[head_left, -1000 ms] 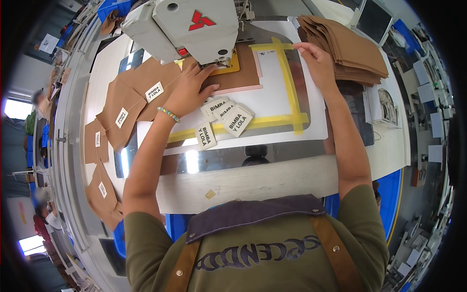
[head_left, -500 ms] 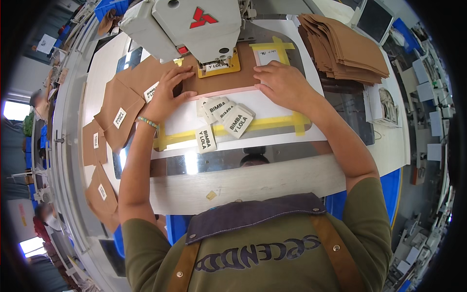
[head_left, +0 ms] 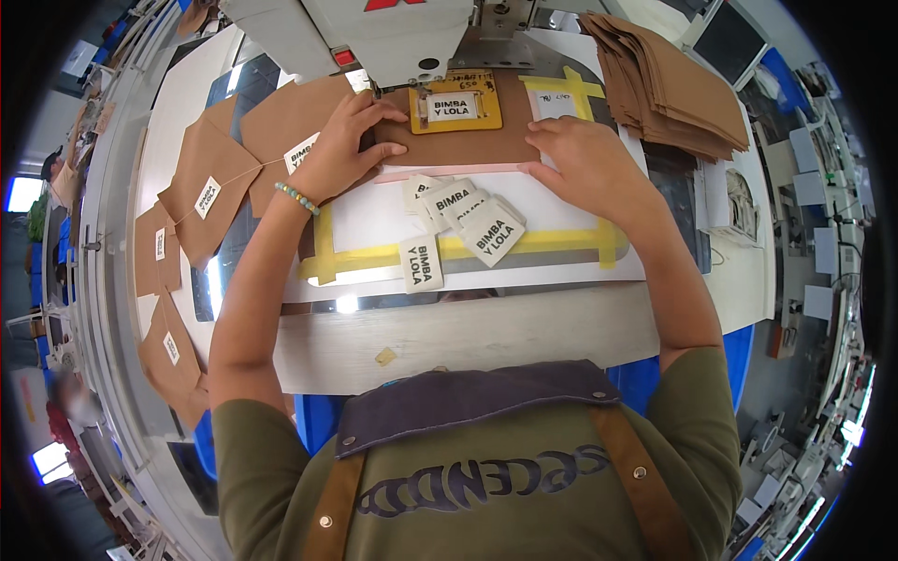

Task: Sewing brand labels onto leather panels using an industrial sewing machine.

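A brown panel [head_left: 388,145] lies on a white sheet under the sewing machine head [head_left: 374,42]. On the panel a yellow frame [head_left: 491,103] surrounds a white label [head_left: 452,107] with dark print. My left hand [head_left: 351,145] rests at the panel's left end, thumb and fingers apart, holding nothing. At its right end my right hand [head_left: 585,164] lies with fingers spread, fingertips on the panel and thumb by its near pink edge. Between my hands, several loose white labels [head_left: 491,232] overlap on the sheet; one label [head_left: 421,264] sits a little apart.
Brown panels with labels [head_left: 206,178], joined by thread, trail down the left side. A stack of brown panels [head_left: 669,89] stands at the back right, near a dark monitor [head_left: 725,42]. Yellow tape [head_left: 552,239] borders the white sheet. Blue bins [head_left: 734,360] show below the table edge.
The yellow frame, the panel and the loose labels have moved right relative to the machine head, and my hands with them. The framed label, partly hidden before, now shows whole.
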Demonstrator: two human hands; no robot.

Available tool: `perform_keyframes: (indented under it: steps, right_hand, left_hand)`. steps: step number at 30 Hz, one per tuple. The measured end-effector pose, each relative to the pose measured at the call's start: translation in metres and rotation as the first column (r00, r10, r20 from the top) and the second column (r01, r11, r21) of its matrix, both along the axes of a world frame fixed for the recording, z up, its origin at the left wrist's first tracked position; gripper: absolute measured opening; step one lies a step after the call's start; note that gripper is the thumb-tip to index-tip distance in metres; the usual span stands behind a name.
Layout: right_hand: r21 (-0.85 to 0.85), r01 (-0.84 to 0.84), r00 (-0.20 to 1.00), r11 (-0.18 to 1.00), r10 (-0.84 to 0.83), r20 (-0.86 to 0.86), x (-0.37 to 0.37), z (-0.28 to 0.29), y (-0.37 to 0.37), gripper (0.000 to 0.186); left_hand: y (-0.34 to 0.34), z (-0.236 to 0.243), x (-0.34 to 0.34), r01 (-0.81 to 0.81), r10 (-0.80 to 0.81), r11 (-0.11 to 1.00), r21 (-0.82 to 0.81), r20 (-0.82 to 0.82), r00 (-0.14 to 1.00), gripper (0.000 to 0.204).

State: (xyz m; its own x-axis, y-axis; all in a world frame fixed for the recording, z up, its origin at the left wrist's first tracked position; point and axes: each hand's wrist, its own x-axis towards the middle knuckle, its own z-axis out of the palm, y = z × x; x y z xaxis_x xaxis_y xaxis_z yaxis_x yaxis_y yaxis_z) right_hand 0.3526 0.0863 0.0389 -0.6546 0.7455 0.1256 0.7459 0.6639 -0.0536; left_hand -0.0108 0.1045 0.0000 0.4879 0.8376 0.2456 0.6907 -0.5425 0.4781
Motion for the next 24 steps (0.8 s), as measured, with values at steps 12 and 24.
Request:
perform_keyframes:
  steps: [12, 24]
  right_hand:
    - [0.049, -0.050, 0.993, 0.998, 0.055, -0.104, 0.010, -0.005, -0.007, 0.015]
    - [-0.060, -0.131, 0.930, 0.990, 0.102, -0.354, 0.020, 0.023, -0.024, 0.020]
  left_hand:
    - [-0.034, 0.009, -0.029, 0.037, -0.037, 0.999, -0.002, 0.003, 0.999, 0.008]
    - [-0.067, -0.002, -0.180, -0.564, 0.623, 0.742, 0.362, -0.065, 0.779, 0.032]
